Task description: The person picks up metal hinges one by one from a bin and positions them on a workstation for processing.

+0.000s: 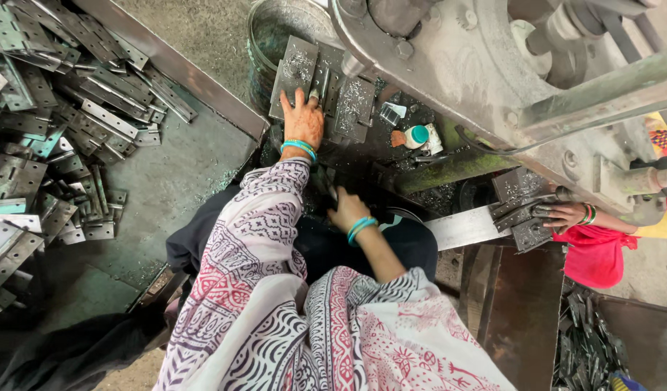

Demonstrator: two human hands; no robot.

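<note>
The left hand (303, 119) lies flat on the press bed, fingers (299, 96) stretched forward and close together, touching a grey hinge plate (293, 72) speckled with metal chips. A second plate (354, 107) sits just beside it to the right, under the machine (449, 65). The right hand (346, 210) is lower, near the lap, fingers curled into shadow; whether they pinch anything cannot be told. A heap of hinges (51, 123) lies on the worktop at left. At far right another person's hand (564, 215) holds more plates (523, 210).
</note>
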